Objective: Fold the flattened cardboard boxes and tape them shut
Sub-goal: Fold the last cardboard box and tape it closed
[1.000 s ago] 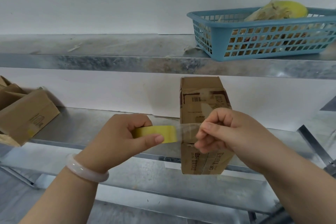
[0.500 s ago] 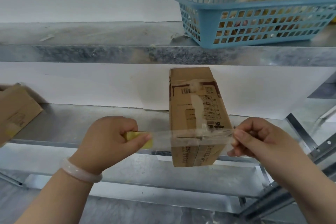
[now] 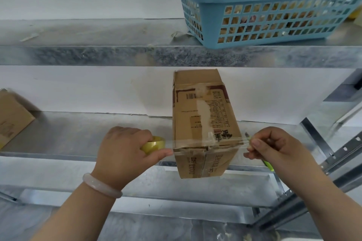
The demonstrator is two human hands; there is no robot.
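A folded brown cardboard box with printed text lies on the metal shelf, its near end overhanging the shelf's front edge. My left hand grips a yellow tape roll just left of the box. A clear strip of tape stretches from the roll across the box's near top edge. My right hand pinches the strip's free end just right of the box; something green pokes out below that hand.
A blue plastic basket with yellowish items sits on the upper shelf at the right. Another cardboard box lies at the left edge. Slanted metal rack struts run down at the right.
The hands have spread apart and the tape strip has lengthened. It has come down from in front of the box onto the box's near top edge. The roll is now at the box's left corner.
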